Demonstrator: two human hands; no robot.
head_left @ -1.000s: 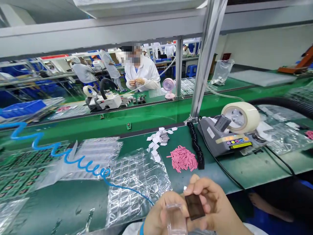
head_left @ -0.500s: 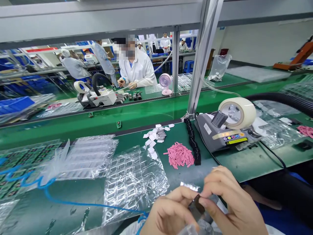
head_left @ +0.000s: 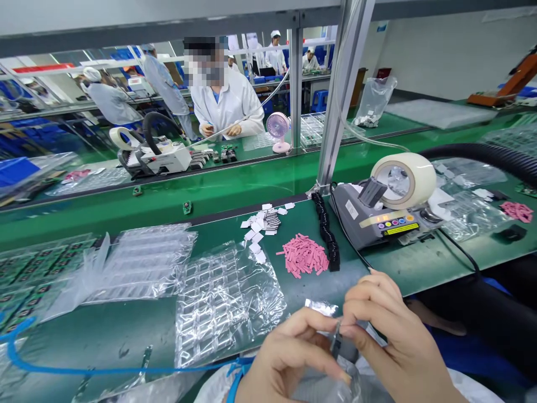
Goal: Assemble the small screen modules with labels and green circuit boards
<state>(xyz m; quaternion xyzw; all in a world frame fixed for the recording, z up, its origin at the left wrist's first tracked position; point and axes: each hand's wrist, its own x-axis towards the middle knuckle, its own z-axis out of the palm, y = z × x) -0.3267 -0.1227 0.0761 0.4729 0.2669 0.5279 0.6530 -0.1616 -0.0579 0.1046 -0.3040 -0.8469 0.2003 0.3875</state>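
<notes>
My left hand point(head_left: 293, 350) and my right hand point(head_left: 386, 330) meet at the front edge of the bench, fingertips pinched together. Between them is a small dark, thin piece point(head_left: 337, 340), mostly hidden by the fingers; its exact kind does not show. A blue cord point(head_left: 239, 375) is round my left wrist. Just beyond the hands lie a crumpled shiny scrap point(head_left: 321, 307) and a heap of pink strips point(head_left: 304, 254). White paper-like pieces point(head_left: 260, 226) are scattered behind, and a black ribbed strip point(head_left: 325, 232) runs beside the pink heap.
A grey tape dispenser point(head_left: 361, 224) with a large tape roll point(head_left: 428, 179) stands at right. Transparent trays point(head_left: 210, 302) and green circuit boards point(head_left: 42, 263) lie left. A metal post point(head_left: 331, 123) rises behind; across the green conveyor point(head_left: 235, 193) a person in white point(head_left: 226, 106) works.
My view has shifted slightly, so the bench sits a little higher in it. The dark piece has turned more edge-on between my fingers. Both hands stay together.
</notes>
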